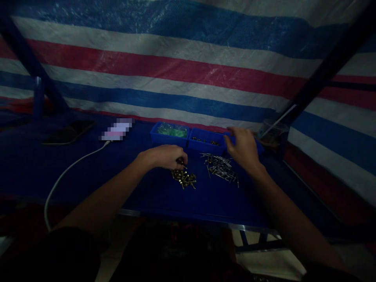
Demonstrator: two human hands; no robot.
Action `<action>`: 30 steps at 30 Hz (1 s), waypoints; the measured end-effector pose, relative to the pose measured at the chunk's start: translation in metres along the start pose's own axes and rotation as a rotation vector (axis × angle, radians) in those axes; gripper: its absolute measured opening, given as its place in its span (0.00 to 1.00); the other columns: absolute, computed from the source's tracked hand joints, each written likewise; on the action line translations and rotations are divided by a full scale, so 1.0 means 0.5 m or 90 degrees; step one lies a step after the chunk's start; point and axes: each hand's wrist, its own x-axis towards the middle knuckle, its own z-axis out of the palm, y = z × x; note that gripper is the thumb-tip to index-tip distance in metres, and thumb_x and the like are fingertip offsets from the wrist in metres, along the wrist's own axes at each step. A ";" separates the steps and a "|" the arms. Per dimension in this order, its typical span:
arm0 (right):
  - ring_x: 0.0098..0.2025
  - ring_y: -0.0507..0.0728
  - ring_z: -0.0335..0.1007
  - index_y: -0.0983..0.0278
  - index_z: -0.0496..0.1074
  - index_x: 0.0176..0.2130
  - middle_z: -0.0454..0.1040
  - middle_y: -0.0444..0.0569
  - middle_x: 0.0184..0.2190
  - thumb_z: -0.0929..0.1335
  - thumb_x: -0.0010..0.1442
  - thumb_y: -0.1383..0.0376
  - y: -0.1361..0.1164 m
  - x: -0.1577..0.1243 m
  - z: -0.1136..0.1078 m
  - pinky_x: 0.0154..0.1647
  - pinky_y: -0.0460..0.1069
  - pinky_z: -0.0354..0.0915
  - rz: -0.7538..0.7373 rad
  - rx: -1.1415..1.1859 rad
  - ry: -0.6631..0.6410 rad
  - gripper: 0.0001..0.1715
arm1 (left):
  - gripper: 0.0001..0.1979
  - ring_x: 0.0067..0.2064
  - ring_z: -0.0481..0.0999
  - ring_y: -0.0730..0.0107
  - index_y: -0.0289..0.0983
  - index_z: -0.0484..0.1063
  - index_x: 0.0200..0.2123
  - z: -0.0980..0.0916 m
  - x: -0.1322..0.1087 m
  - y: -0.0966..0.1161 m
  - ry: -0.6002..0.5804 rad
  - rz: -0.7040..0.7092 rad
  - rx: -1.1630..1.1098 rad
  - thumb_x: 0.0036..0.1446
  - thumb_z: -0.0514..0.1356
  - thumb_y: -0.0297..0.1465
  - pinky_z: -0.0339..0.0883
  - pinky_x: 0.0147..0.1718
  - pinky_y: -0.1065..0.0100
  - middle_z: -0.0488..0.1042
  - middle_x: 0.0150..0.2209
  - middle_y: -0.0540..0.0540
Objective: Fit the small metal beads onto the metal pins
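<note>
Several small brass-coloured metal parts (186, 179) lie in a loose pile on the blue tabletop. At the pile's back edge, my left hand (167, 156) is closed around a few of the same brass parts, which show dark at its fingertips. To the right is a heap of thin silver pins (221, 168). My right hand (243, 149) hovers behind that heap, beside a blue bin at the right. Its thumb and fingers are apart, with nothing visible between them. The middle blue bin (205, 148) has small metal pieces in it.
Left of the middle bin, another blue bin (169, 140) holds green items in clear plastic. A lit phone (117, 130) with a white cable (69, 169) and a dark flat device (70, 132) lie at the left. A clear tub (273, 129) stands back right. Striped sheeting (176, 66) hangs behind.
</note>
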 end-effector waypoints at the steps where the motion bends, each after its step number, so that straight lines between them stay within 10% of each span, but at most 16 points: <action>1: 0.42 0.62 0.65 0.66 0.70 0.46 0.73 0.55 0.38 0.63 0.61 0.60 -0.002 -0.003 0.008 0.42 0.57 0.61 -0.001 -0.016 -0.061 0.16 | 0.12 0.41 0.71 0.65 0.42 0.76 0.41 -0.001 -0.001 -0.001 0.001 -0.005 0.011 0.53 0.59 0.34 0.60 0.38 0.67 0.76 0.40 0.47; 16: 0.45 0.60 0.64 0.65 0.70 0.47 0.73 0.53 0.38 0.62 0.63 0.59 -0.117 -0.064 0.034 0.44 0.55 0.61 -0.209 0.159 -0.378 0.17 | 0.07 0.42 0.69 0.65 0.39 0.75 0.36 0.017 0.015 -0.004 0.035 0.039 0.009 0.55 0.58 0.31 0.60 0.40 0.67 0.74 0.38 0.46; 30: 0.35 0.57 0.66 0.64 0.70 0.38 0.73 0.51 0.32 0.62 0.63 0.62 -0.117 -0.055 0.017 0.37 0.52 0.60 -0.179 0.159 -0.107 0.10 | 0.13 0.35 0.69 0.71 0.32 0.70 0.35 0.010 0.038 0.035 0.238 0.068 -0.313 0.60 0.51 0.36 0.62 0.36 0.69 0.73 0.34 0.45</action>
